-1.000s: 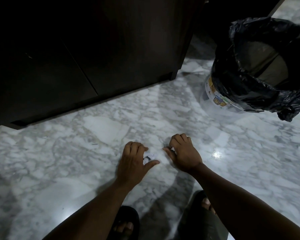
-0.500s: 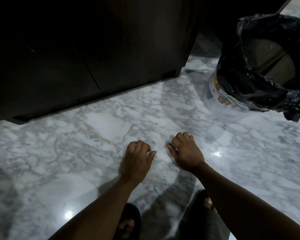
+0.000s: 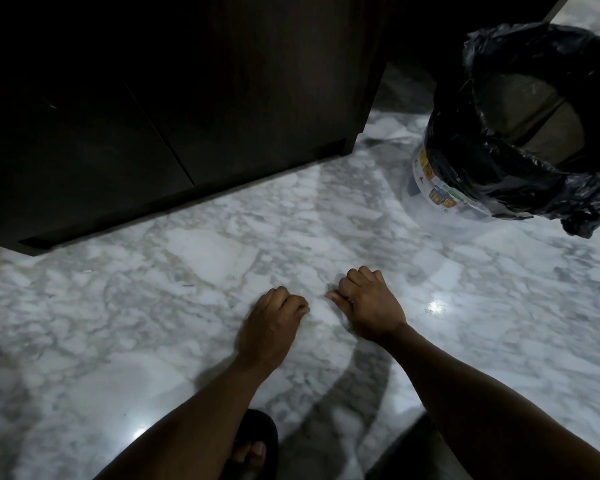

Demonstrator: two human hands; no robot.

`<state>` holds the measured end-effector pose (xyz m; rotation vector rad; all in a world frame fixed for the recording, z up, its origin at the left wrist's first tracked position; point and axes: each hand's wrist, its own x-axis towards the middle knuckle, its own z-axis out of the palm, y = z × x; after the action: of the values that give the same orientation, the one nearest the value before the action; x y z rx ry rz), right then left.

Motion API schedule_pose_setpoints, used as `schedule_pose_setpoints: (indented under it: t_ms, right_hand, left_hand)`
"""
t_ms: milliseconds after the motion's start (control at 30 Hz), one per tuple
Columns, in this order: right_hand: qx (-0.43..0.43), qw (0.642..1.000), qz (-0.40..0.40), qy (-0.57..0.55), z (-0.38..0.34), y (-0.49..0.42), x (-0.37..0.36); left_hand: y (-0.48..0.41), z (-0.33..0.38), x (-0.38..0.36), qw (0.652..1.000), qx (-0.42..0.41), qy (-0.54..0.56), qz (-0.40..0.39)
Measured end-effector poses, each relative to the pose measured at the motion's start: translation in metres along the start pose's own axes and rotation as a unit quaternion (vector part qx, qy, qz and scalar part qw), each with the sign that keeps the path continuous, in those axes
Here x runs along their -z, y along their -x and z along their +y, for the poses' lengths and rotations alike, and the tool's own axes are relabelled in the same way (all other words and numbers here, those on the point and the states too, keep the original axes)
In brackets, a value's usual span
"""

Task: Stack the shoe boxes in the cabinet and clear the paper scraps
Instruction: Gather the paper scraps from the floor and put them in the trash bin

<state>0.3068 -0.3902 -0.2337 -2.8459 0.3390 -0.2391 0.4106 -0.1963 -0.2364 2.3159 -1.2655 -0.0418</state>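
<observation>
My left hand (image 3: pixel 271 323) rests knuckles-up on the white marble floor (image 3: pixel 153 306) with its fingers curled into a fist. The paper scrap it closed on is hidden inside. My right hand (image 3: pixel 368 306) sits just to its right, a small gap between them. Its fingers are curled under and its thumb points left along the floor. No paper shows in it. The dark wooden cabinet (image 3: pixel 222 98) stands beyond the hands with its doors closed. No shoe boxes are in view.
A bucket lined with a black trash bag (image 3: pixel 482 174) stands on the floor at the upper right, its mouth open. My foot in a dark sandal (image 3: pixel 253 445) is at the bottom edge, between my forearms.
One second ago a white paper scrap showed between my left thumb and fingers. The left fingers have since closed over it. Both hands have stayed in about the same spot.
</observation>
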Motion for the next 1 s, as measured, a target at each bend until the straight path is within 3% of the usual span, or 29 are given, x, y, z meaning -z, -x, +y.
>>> schedule_pose_setpoints:
  t_ms: [233,367,467,533,667,867,1000]
  right_hand:
    - [0.016,1.0,0.003,0.005,0.0,0.001,0.001]
    - [0.009,0.999,-0.016,-0.03,-0.001,0.001,0.007]
    - [0.039,0.994,-0.077,-0.074,0.005,0.0,0.019]
    - [0.072,0.99,-0.119,-0.033,0.01,-0.001,0.025]
    - [0.089,0.992,-0.091,-0.018,0.014,0.002,0.019]
    - [0.024,0.998,-0.043,-0.042,0.01,0.007,0.005]
    - [-0.066,0.995,-0.008,-0.079,0.003,0.013,-0.002]
  left_hand:
    - [0.007,0.0,0.009,0.996,-0.038,-0.03,-0.071]
    - [0.011,0.004,0.007,0.993,-0.035,-0.094,-0.058]
    - [0.011,0.002,0.004,0.997,-0.041,-0.063,-0.035]
    - [0.013,0.0,0.002,0.998,-0.045,-0.043,-0.022]
    - [0.012,-0.003,-0.002,0.999,-0.028,0.0,-0.024]
    - [0.013,-0.004,-0.008,0.999,-0.011,0.034,0.02]
    - [0.013,-0.006,-0.012,0.997,-0.005,0.047,0.055]
